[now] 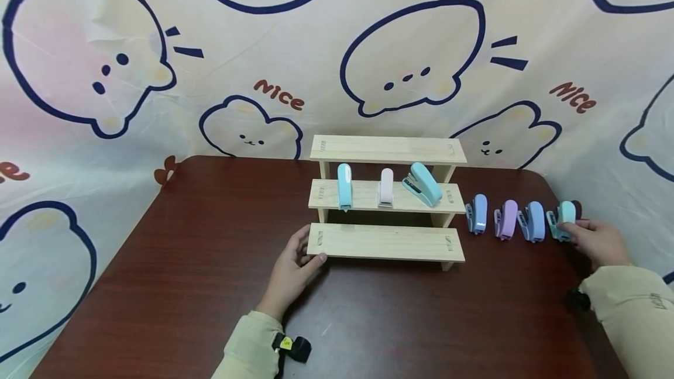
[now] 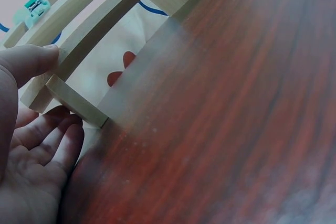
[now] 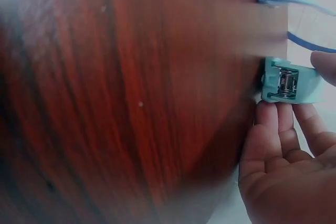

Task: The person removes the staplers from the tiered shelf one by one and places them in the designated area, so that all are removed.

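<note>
My left hand (image 1: 288,271) grips the left end of the lowest tier of a three-tier wooden shelf (image 1: 387,241). In the left wrist view the thumb lies on the board's edge, with curled fingers (image 2: 50,137) by the leg. At the far right of the table, my right hand (image 1: 602,243) pinches a mint-green stapler (image 1: 566,213) between thumb and fingers. The right wrist view shows this stapler (image 3: 286,83) upright, its metal spring facing the camera. Left of it stand a blue stapler (image 1: 535,221), a purple stapler (image 1: 506,219) and another blue stapler (image 1: 478,214).
On the middle tier sit a turquoise stapler (image 1: 344,186), a pale lilac stapler (image 1: 386,187) and a turquoise stapler (image 1: 423,184) turned at an angle. A printed cloth (image 1: 263,51) hangs behind the dark wooden table (image 1: 210,238). A dark round object (image 1: 577,210) shows behind the mint-green stapler.
</note>
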A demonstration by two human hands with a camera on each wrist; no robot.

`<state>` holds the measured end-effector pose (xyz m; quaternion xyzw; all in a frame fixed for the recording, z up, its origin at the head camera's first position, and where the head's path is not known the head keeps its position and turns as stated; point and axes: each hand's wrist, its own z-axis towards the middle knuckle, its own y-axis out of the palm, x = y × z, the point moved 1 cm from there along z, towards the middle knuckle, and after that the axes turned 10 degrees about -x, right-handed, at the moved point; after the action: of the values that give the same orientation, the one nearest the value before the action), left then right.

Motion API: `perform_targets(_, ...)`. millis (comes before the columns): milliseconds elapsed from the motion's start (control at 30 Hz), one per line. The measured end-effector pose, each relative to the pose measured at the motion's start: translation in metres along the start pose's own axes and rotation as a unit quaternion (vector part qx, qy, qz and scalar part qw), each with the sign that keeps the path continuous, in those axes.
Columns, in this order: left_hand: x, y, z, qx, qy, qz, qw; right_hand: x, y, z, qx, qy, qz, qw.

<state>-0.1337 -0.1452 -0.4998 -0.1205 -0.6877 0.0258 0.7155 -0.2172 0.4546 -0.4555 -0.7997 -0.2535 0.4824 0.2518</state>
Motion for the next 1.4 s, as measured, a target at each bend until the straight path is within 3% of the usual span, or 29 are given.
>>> perform_targets(267,-0.001,0.001,0.001,-0.001,-0.006,0.007,1.0,0.003,0.007,-0.002,0.016,-0.009,0.004,0.9998)
perform_targets(467,-0.001,0.004,0.001,-0.004,-0.006,0.01,0.9999,-0.003,0.016,-0.022,0.057,0.006,0.075,0.9955)
perform_targets(600,-0.001,0.004,0.001,-0.003,0.003,0.008,1.0,-0.014,0.024,-0.032,0.117,0.02,0.145,0.9823)
perform_targets(667,-0.001,0.004,0.001,-0.001,0.003,0.008,1.0,-0.023,0.031,-0.037,0.158,0.018,0.226,0.9611)
perform_targets(700,-0.001,0.003,0.001,-0.001,0.003,0.009,1.0,-0.028,0.036,-0.04,0.178,0.011,0.278,0.9438)
perform_targets(733,-0.001,0.003,0.001,-0.001,0.0,0.01,1.0,-0.033,0.04,-0.043,0.2,-0.001,0.331,0.9221)
perform_targets(833,-0.001,0.002,0.001,-0.005,-0.004,0.011,0.9999,-0.05,0.054,-0.056,0.255,-0.055,0.466,0.8454)
perform_targets(867,-0.001,0.002,0.001,-0.005,-0.001,0.011,0.9999,-0.055,0.059,-0.06,0.261,-0.077,0.49,0.828)
perform_targets(933,-0.002,0.002,0.002,-0.006,0.002,0.011,0.9999,-0.068,0.07,-0.067,0.27,-0.12,0.509,0.8088)
perform_targets(1067,-0.003,0.001,0.001,-0.004,0.004,0.006,1.0,-0.093,0.093,-0.078,0.248,-0.177,0.5,0.8105)
perform_targets(1233,-0.003,0.0,0.0,-0.004,0.003,-0.011,0.9999,-0.119,0.115,-0.086,0.203,-0.211,0.482,0.8257)
perform_targets(1300,-0.002,0.0,0.0,-0.002,0.006,-0.017,0.9998,-0.129,0.122,-0.087,0.185,-0.22,0.465,0.837)
perform_targets(1400,-0.002,0.002,0.001,-0.005,0.007,-0.014,0.9999,-0.143,0.133,-0.087,0.171,-0.23,0.41,0.8657)
